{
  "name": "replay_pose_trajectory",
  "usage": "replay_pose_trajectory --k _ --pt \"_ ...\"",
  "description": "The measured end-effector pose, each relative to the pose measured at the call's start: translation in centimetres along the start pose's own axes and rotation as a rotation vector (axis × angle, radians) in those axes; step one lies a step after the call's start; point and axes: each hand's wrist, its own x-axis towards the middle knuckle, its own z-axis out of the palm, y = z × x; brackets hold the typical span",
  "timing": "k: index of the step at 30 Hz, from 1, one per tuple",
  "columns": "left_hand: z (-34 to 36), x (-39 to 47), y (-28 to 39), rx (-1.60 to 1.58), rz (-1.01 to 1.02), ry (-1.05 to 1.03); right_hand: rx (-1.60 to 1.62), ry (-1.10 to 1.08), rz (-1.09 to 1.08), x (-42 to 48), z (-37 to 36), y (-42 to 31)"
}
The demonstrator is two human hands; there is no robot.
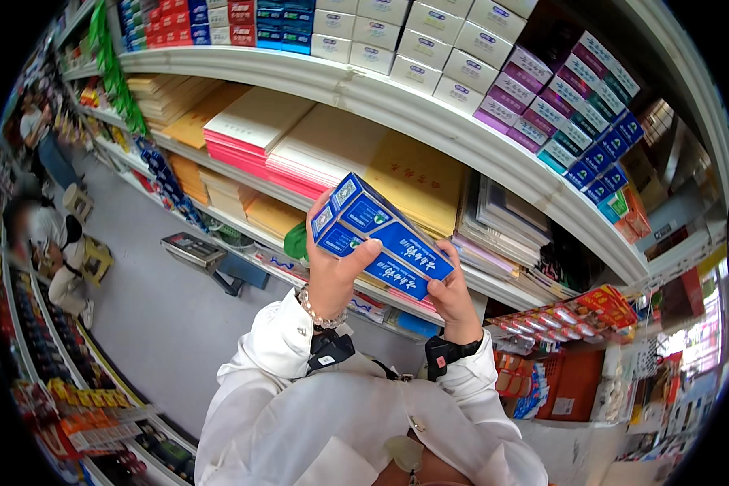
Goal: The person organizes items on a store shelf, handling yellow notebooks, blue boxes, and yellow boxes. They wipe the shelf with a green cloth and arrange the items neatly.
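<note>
Two blue toothpaste boxes lie side by side between my hands, tilted in front of the shelves. My left hand grips their left end, thumb across the near box. At the other end, my right hand pinches the boxes with the thumb on the near face. Beyond them, a shelf edge carries stacked toothpaste cartons: white boxes, purple-and-white boxes and similar blue boxes at the right.
Below that shelf lie yellow paper envelopes and pink-edged paper stacks. A platform scale stands on the grey floor. To the left, a seated person is near a yellow stool; another person is farther back. A hanging rack of packets juts out at right.
</note>
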Motion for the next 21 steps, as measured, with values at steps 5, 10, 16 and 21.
replay_pose_trajectory --k 5,10,16,21 --pt "0.2 -0.2 -0.4 -0.140 -0.068 0.159 -0.182 -0.011 -0.071 -0.5 1.4 -1.7" --pt "-2.1 1.5 0.2 -0.605 -0.332 0.136 -0.367 -0.227 -0.405 -0.5 5.9 -4.1" --pt "-1.1 1.0 0.4 -0.697 -0.382 0.110 -0.912 -0.299 -0.682 1.5 6.7 -5.7" --pt "-1.1 0.9 0.5 -0.715 -0.422 0.112 -1.017 -0.302 -0.828 2.0 7.5 -7.1"
